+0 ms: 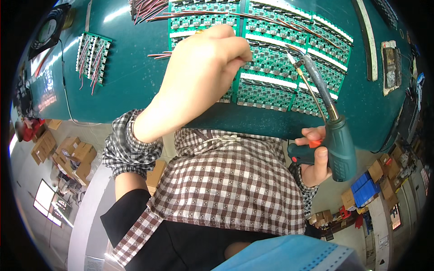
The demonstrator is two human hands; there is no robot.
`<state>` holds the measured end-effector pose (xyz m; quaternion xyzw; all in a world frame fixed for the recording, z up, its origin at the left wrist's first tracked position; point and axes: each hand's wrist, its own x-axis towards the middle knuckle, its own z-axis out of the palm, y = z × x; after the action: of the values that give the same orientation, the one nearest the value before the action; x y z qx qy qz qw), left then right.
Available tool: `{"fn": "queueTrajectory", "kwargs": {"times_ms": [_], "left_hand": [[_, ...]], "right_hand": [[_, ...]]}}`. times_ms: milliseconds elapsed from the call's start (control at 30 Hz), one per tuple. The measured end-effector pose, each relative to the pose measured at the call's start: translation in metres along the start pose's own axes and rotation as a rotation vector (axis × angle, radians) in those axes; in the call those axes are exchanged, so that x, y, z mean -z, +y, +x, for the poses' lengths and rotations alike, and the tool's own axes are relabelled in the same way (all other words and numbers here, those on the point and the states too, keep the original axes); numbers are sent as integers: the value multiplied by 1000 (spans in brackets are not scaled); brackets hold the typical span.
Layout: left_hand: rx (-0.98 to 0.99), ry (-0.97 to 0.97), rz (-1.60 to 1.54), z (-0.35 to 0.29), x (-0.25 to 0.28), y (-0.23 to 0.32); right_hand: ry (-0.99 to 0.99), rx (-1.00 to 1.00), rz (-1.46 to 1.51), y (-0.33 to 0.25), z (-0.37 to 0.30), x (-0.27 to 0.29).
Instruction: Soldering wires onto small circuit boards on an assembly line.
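"Across the green desk (135,90), where do the circuit board panels (266,97) lie from the left grip (199,63)?"

"Beneath it, and spreading away to its right in rows with white strips."

"Is that grip holding anything?"

"Its thumb and forefinger come close together, but I can't tell whether they pinch something or touch a board."

"And the right grip (320,160)?"

"Closed around the handle of a dark green soldering gun (341,147), by the near edge. The metal tip (290,57) points up over the panels, just right of the left fingertips; contact is unclear."

"Any wires?"

"Red and black leads (282,23) cross the far panels, beyond the left grip. One smaller panel (92,56) bearing similar leads sits well to the left."
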<state>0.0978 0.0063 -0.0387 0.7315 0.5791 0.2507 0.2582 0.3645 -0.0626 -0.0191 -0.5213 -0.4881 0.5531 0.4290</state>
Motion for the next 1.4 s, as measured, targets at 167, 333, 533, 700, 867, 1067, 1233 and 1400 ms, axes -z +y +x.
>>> {"fn": "queueTrajectory", "kwargs": {"times_ms": [167, 333, 533, 700, 867, 1067, 1233, 1400], "left_hand": [[103, -3, -83, 5, -7, 0], [133, 24, 20, 8, -12, 4], [159, 22, 52, 6, -15, 7], [134, 57, 41, 3, -20, 5], [155, 68, -26, 5, -21, 3], [170, 73, -68, 5, -21, 1], [177, 79, -87, 4, -22, 1], [202, 68, -117, 4, -20, 0]], "right_hand": [[0, -6, 10, -1, -1, 1], [-10, 6, 15, 1, -3, 0], [1, 28, -7, 5, -8, -2], [5, 24, 2, 5, -10, -2], [-24, 10, -18, 4, -13, 0], [-62, -9, -48, 0, -14, -2], [-70, -120, -140, -9, -16, -4], [-96, -133, -228, -10, -16, -6]]}}
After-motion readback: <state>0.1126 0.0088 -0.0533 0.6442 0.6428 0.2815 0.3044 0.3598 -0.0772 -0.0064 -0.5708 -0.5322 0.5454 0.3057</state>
